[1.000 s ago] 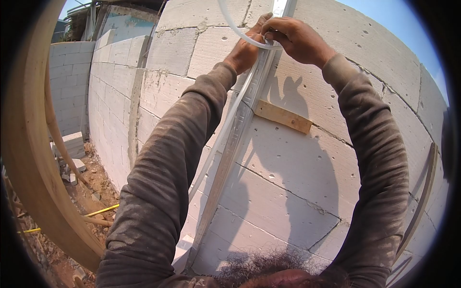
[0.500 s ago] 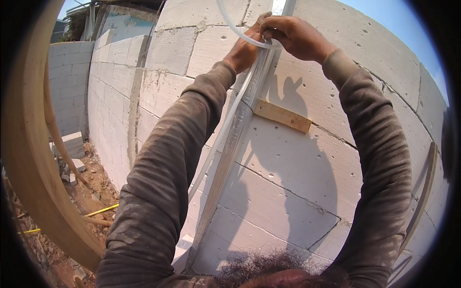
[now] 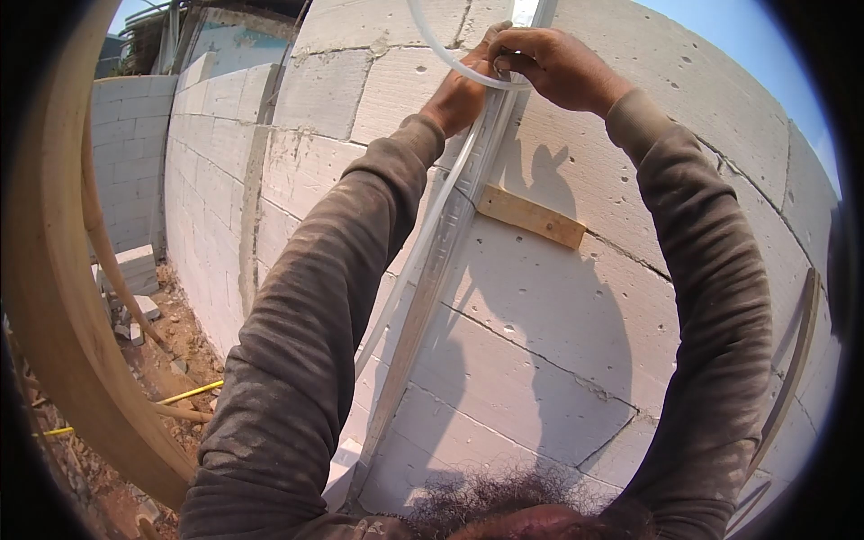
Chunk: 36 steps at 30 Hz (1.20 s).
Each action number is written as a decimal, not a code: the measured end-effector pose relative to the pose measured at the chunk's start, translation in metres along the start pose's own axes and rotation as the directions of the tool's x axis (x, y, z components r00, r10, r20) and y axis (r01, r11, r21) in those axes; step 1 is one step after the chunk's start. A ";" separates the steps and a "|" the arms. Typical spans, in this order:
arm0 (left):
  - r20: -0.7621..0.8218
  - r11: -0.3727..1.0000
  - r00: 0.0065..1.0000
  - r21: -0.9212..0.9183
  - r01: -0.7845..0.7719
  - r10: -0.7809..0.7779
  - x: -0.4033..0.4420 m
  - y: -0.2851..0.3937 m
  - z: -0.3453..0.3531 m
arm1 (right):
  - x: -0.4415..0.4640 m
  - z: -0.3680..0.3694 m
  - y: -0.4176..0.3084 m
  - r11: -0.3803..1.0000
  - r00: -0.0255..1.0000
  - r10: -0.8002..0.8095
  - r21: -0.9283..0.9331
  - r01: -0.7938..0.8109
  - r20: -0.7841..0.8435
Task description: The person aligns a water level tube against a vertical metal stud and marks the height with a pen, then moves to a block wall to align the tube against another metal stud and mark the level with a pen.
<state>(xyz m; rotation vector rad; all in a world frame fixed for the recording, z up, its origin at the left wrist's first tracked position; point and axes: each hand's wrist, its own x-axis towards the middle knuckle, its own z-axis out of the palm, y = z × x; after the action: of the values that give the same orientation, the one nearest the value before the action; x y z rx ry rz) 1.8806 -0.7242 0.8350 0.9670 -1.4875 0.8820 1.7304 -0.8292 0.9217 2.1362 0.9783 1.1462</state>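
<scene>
At the top of the view, my left hand is closed at the side of a long metal bar, around a translucent plastic hose that runs down along it. A loop of the same hose curves in front of the hand. My right hand meets it from the right, thumb and fingers pinched together beside the left fingertips. Whatever sits in that pinch is too small or hidden to make out. The bar leans against a wall of pale blocks. A short wooden piece sticks out beside the bar.
A thick curved wooden post stands close on the left. Beyond it are a lower block wall, loose blocks, a yellow line and rubble on the soil. A wooden strip leans at the right.
My right hand and forearm have shifted very slightly to the right. Both hands stay together at the bar, and the hose loop has barely moved.
</scene>
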 end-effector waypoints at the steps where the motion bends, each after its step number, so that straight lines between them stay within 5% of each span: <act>1: 0.005 1.000 1.000 0.019 -0.002 0.002 0.001 -0.001 0.000 | 0.000 0.000 -0.001 1.000 1.000 -0.001 0.001 0.001 0.001; 9: -0.096 0.994 0.995 -0.106 -0.003 -0.007 -0.002 0.002 0.005 | 0.005 -0.007 -0.002 0.998 0.995 0.045 -0.050 -0.041 0.091; 15: -0.014 0.997 0.999 0.063 -0.048 0.049 0.000 0.006 0.000 | 0.004 -0.003 -0.001 1.000 0.999 0.020 -0.013 -0.020 0.047; 36: -0.045 0.995 0.999 -0.091 -0.034 0.030 -0.003 0.004 0.002 | 0.005 -0.007 -0.003 0.995 0.991 0.099 0.007 -0.100 0.093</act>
<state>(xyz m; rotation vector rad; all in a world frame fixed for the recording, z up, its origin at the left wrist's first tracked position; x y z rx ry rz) 1.8766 -0.7238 0.8318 0.8534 -1.4971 0.8447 1.7254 -0.8226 0.9249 2.2485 0.8483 1.0795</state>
